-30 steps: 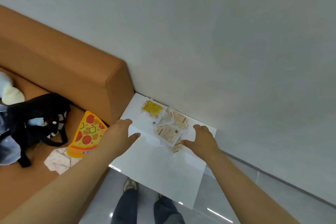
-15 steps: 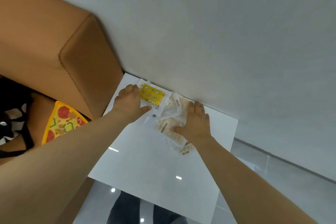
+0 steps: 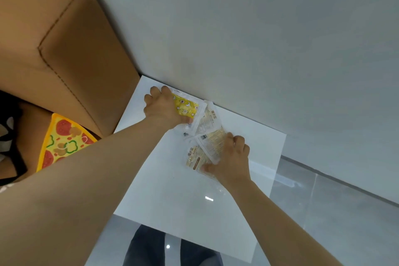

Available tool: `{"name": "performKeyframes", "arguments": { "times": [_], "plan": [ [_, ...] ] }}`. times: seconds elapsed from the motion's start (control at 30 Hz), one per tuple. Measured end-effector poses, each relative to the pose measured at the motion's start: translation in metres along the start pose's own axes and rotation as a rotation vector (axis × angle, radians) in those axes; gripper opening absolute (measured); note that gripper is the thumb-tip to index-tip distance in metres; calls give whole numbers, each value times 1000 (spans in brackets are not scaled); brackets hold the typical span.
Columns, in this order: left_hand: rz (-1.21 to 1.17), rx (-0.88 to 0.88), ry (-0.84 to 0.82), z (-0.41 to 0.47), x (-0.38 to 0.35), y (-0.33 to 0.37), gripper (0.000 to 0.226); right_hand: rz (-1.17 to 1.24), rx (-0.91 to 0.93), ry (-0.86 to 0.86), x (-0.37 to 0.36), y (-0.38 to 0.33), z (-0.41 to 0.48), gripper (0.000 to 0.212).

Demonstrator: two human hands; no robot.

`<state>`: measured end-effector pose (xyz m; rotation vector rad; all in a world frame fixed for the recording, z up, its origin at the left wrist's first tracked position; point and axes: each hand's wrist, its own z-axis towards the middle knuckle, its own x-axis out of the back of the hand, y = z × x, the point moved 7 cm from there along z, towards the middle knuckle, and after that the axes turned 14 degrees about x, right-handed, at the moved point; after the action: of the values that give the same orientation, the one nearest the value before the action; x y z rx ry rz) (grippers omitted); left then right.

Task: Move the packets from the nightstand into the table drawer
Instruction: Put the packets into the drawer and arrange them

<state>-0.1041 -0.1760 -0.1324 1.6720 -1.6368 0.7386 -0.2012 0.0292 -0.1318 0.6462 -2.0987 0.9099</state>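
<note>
White nightstand (image 3: 183,201), yellow packet (image 3: 186,107), beige packets (image 3: 210,144), possibly translucent

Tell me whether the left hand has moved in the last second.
Yes. The left hand went across the nightstand toward the wall, onto the yellow packet.

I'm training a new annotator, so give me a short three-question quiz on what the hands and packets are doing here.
1. True or false: the left hand grips the yellow packet.
2. The packets lie on the nightstand: A) by the wall, B) at its front edge, C) at its centre?
3. Which hand holds the beige packets?
Key: 1 true; 2 A; 3 the right hand.
</note>
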Motion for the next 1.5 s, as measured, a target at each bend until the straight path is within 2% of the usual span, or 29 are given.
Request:
{"name": "performKeyframes", "arguments": {
  "times": [0.07,0.2,0.23,0.43,0.63,0.8,1.1,1.27,1.5],
  "plan": [
    [-24,18,-17,1,-2,0,104,72,-43,33,-1,0,-5,114],
    [-45,28,-22,2,-6,-1,101,129,-129,67,2,3,-5,80],
    [-28,25,-20,3,-7,0,99,119,-149,61,3,4,-5,77],
    [-62,-4,-2,1,-9,2,86,177,-232,38,0,4,-5,85],
    [-159,4,-28,-2,-12,-3,76,337,-232,0,-10,7,-8,62],
    [-170,12,-113,1,-18,-4,67,454,-299,-50,-16,15,-12,43],
    [-145,-15,-121,-9,-25,-2,54,531,-334,39,-14,18,-28,35],
    [-202,20,-188,-23,-25,-13,64,550,-353,63,-2,28,-44,33],
    [-377,86,-298,-73,16,-40,53,475,-313,151,51,20,-82,22]
  ]
}}
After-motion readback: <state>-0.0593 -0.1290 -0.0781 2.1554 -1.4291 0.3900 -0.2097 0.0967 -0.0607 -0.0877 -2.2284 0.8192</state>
